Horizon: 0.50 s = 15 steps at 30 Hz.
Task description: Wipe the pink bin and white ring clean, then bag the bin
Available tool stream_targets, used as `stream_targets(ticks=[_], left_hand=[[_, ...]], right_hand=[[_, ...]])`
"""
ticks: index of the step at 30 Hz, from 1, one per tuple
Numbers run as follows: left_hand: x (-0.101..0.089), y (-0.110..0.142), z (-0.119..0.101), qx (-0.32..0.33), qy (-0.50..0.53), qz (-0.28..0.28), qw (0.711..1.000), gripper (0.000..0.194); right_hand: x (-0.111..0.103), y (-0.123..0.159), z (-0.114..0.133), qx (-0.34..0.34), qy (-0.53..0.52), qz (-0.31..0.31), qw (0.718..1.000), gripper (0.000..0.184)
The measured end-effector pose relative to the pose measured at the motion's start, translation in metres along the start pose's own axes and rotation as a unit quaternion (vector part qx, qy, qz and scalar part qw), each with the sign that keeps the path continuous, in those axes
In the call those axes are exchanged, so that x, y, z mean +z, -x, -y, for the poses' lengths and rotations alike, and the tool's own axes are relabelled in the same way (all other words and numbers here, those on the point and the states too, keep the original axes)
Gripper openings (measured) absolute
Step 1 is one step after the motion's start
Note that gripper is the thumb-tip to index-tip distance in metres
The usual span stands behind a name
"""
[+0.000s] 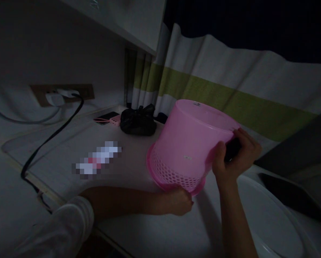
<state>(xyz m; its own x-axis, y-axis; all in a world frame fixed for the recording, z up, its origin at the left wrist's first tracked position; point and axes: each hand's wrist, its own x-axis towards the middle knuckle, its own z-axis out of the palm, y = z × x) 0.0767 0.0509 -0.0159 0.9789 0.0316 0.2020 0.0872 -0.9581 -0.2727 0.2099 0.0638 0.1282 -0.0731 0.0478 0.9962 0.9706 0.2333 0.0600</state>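
A pink plastic wastebasket (187, 143) is tilted above the white countertop (133, 172), with its darker pink ring and band of holes toward the bottom. My left hand (178, 201) is closed on that ring at the near side. On the other side, my right hand (237, 157) grips the wastebasket near its upper edge, thumb against the wall and fingers at the edge. A dark patch shows between this thumb and the fingers; I cannot make out what it is. The inside of the wastebasket is mostly hidden.
A knotted black plastic bag (138, 121) sits at the back beside a pink strapped item (115, 120). A blurred-out object (97, 161) lies at left. A black cord (55, 138) hangs from the wall socket (81, 91). A white basin (270, 218) is at right, before a striped curtain (216, 86).
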Motion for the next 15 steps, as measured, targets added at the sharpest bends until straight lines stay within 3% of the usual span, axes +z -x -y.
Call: stream_targets(ticks=[15], left_hand=[[0.0059, -0.0013, -0.0006, -0.005, -0.01, -0.014, 1.0, 0.032]], right_hand=[[0.0004, 0.0004, -0.0033, -0.004, -0.016, -0.005, 1.0, 0.046]])
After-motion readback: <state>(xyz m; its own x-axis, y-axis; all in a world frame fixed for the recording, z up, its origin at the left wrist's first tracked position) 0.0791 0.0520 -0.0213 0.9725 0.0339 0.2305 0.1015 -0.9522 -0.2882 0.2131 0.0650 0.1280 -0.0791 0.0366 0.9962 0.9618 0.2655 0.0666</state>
